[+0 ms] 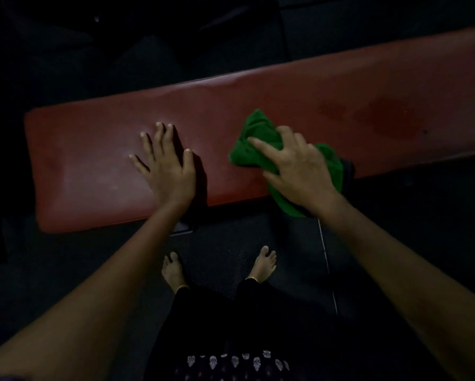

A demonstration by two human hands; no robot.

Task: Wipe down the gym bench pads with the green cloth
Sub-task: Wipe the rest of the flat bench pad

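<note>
A long red bench pad (299, 100) runs across the view from lower left to upper right in dim light. My left hand (166, 167) rests flat on the pad's left half with fingers spread. My right hand (296, 167) lies on top of a crumpled green cloth (258, 133) near the pad's front edge, its fingers curled into the fabric and the index finger stretched out. Part of the cloth hangs over the front edge under my wrist. Darker wet-looking patches (390, 119) show on the pad to the right of the cloth.
The floor is dark rubber matting (225, 254). My bare feet (265, 264) stand on it just in front of the bench. A thin pale line (327, 259) runs along the floor on the right. The surroundings behind the bench are too dark to make out.
</note>
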